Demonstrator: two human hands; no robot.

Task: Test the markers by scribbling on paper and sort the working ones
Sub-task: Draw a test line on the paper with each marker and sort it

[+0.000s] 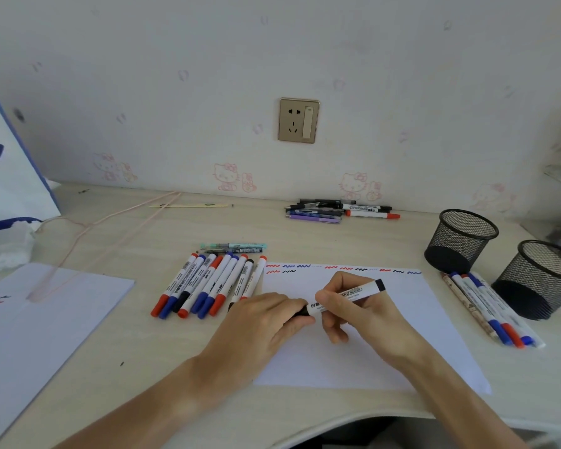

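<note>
1. Both hands hold one black-capped marker [347, 294] above the paper [353, 345], which lies at the bench's [143, 367] near edge.
2. The marker's long axis runs left-low to right-high. The left hand [266, 319] has its fingers curled round the black cap end; the right hand [350, 309] pinches the barrel. The cap probably pulls off leftward, though the joint is hidden.
3. Left of the paper lies a row of markers [208, 285]; scribbles [337, 268] line the paper's far edge.
4. Near the bench's right edge stand two mesh cups [460, 239], apparently empty, with sorted markers [489, 309] beside them.
5. Along the far edge lies another pile of pens [337, 210].
</note>
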